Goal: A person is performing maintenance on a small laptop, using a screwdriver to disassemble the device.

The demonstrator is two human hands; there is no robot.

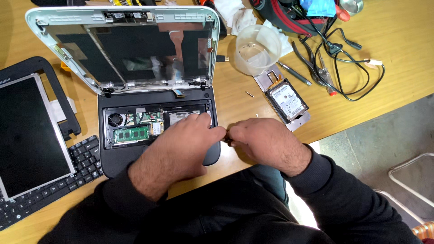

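A small black laptop base lies open on the wooden table, its keyboard removed, showing a fan, a green memory stick and circuit boards. Its white lid shell stands tilted back with the screen panel taken out. My left hand rests on the base's right side, fingers reaching its right edge. My right hand sits beside the base on the table, fingers closed around a small dark object at the base's right edge; what it is I cannot tell. The two hands meet fingertip to fingertip.
A detached screen panel and loose keyboard lie at the left. A hard drive in its metal bracket, a clear plastic cup, pliers, cables, a tool bag and a loose screw lie at the right. The table edge runs diagonally at the right.
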